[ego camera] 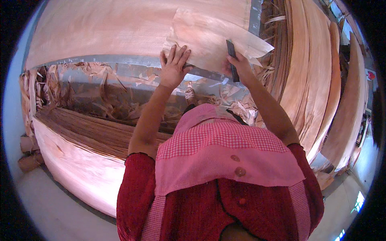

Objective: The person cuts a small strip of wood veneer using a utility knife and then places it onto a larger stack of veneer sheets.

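Observation:
A loose piece of thin wood veneer [208, 36] with a ragged left edge lies over a larger veneer sheet [105, 30] on the work table. My left hand [175, 64] presses flat near the lower left corner of the loose piece, fingers spread. In my right hand [241, 66] is a dark, flat, straight-edged tool [231, 55], probably a knife or scraper, held upright across the lower right of the piece. Its exact kind is unclear. The right end of the piece tapers to a point beyond the sheet's edge.
A grey table edge [126, 59] runs in front of me. Stacked veneer sheets stand at the right [310, 66], and another veneer stack [84, 132] lies at the lower left. Torn veneer scraps [105, 105] litter the floor between, around my shoe [189, 92].

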`<state>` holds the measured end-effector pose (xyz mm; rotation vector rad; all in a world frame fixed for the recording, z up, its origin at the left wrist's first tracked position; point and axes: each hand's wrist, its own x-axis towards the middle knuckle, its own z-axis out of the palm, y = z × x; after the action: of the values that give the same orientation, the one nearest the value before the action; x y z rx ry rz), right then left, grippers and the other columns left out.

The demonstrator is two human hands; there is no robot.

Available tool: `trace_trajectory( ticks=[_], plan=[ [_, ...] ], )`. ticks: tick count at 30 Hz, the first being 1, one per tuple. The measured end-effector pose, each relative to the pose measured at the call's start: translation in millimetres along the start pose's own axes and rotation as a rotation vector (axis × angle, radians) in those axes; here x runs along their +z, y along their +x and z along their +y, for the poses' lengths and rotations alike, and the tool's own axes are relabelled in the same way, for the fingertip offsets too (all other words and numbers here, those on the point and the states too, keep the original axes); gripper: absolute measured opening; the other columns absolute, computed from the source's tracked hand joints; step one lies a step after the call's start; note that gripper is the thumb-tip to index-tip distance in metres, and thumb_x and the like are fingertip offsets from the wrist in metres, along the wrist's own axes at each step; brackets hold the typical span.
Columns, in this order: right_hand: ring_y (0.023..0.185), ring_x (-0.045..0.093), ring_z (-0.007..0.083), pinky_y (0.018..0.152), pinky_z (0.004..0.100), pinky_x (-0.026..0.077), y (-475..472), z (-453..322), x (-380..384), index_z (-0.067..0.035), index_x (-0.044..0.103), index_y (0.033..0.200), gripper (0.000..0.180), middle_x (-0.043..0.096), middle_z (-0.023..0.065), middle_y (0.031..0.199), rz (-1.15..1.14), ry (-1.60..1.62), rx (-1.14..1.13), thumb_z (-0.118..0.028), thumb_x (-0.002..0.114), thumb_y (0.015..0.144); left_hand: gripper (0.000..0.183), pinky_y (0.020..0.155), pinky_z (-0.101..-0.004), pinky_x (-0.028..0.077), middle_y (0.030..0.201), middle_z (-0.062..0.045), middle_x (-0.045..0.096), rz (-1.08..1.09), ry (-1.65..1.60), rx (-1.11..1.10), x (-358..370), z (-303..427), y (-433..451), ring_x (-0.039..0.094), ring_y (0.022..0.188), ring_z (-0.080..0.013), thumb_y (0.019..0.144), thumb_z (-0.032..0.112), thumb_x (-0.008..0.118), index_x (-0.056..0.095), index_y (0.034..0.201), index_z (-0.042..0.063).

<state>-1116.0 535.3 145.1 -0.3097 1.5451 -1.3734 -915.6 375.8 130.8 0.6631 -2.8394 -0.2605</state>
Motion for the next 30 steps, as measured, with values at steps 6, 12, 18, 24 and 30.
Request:
trace_trajectory(
  ticks=[6,12,18,24,30],
  plan=[
    [0.056,0.055,0.0147,0.048,0.0265,0.047,0,-6,1,-0.003,0.047,0.093,0.017,0.055,0.0082,0.074,-0.012,-0.069,0.03,-0.016,0.05,0.082,0.066,0.098,-0.0498,0.011,0.126,0.002,0.039,0.012,-0.242,0.078,-5,-21,5,0.026,0.123,-0.022,0.064,0.034,0.065,0.038,0.123,0.021],
    [0.054,0.052,0.0123,0.044,0.0253,0.044,3,-3,0,-0.003,0.049,0.091,0.019,0.055,0.0065,0.073,-0.04,-0.195,-0.01,-0.02,0.049,0.082,0.065,0.097,-0.0413,0.022,0.121,-0.004,0.045,-0.021,-0.585,0.101,-8,-62,11,0.044,0.11,-0.0223,0.06,0.004,0.063,0.04,0.12,0.015],
    [0.053,0.048,0.0106,0.044,0.0261,0.041,7,-10,11,-0.004,0.051,0.083,0.028,0.052,0.0037,0.063,-0.064,-0.48,-0.02,-0.031,0.044,0.084,0.067,0.098,-0.0461,0.016,0.117,-0.004,0.046,0.019,-0.423,0.051,-15,-41,7,0.043,0.109,-0.0203,0.059,0.017,0.069,0.04,0.12,0.016],
    [0.054,0.048,0.0104,0.047,0.0268,0.042,-14,-43,-28,-0.004,0.046,0.083,0.021,0.049,0.0042,0.065,0.037,-0.198,-0.075,-0.025,0.043,0.086,0.049,0.095,-0.0509,0.016,0.115,0.001,0.045,0.206,-0.269,-0.054,8,-16,9,0.04,0.111,-0.0166,0.064,0.029,0.066,0.051,0.11,0.018],
    [0.059,0.055,0.0246,0.054,0.0353,0.043,-1,-45,48,-0.009,0.046,0.106,0.027,0.056,0.0114,0.071,-0.153,-1.183,-0.418,-0.015,0.049,0.079,0.043,0.095,-0.0478,0.018,0.117,0.001,0.043,0.159,-0.256,-0.04,7,-24,9,0.039,0.111,-0.0173,0.065,0.03,0.065,0.056,0.105,0.017]
  ],
)
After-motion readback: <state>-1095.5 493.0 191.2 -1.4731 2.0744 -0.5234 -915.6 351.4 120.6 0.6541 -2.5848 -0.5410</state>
